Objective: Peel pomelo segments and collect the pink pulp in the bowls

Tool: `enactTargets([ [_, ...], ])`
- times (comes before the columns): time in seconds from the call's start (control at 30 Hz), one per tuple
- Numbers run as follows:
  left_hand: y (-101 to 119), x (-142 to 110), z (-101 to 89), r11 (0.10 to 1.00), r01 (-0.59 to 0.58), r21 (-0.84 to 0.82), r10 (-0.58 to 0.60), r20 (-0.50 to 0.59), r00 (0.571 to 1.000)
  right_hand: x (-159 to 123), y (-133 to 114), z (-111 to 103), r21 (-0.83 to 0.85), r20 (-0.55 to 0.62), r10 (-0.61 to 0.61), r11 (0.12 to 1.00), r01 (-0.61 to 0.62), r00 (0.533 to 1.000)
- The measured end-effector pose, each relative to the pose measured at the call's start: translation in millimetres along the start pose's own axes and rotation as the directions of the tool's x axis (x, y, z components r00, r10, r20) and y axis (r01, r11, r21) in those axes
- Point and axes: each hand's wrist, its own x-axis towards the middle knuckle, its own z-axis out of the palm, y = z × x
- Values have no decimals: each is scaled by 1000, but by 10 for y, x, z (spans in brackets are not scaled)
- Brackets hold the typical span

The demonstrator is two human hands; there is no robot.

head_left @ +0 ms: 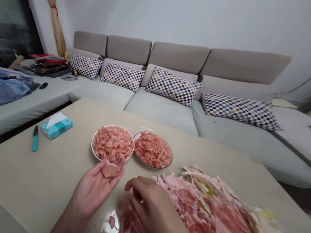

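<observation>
My left hand [95,187] is turned palm up, with a piece of pink fruit flesh [110,171], which looks like pomelo, resting on its slightly curled fingers. My right hand [151,201] is close by on the right, back upward. Its fingers are bent, with a gap between thumb and forefinger, and nothing shows in them. Beneath and beside it spreads a heap of pink membranes and pale peel [216,215]. Just beyond the left hand stands a white bowl [91,148] piled with pink flesh pieces. A dark-rimmed plate [171,161] beside it holds more such pieces.
At the table's left lie a turquoise-handled knife [35,141] and a blue tissue pack [57,127]. A small loose scrap [111,221] lies near the front edge. Behind the table [84,121] runs a long sofa [159,109] with checked cushions [173,87].
</observation>
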Motion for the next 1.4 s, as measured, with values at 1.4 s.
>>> enactTargets([
  [1.4, 131, 82, -285, 973, -211, 94, 217, -64, 974, 839, 122, 299, 320, -301, 61, 946, 41, 952],
])
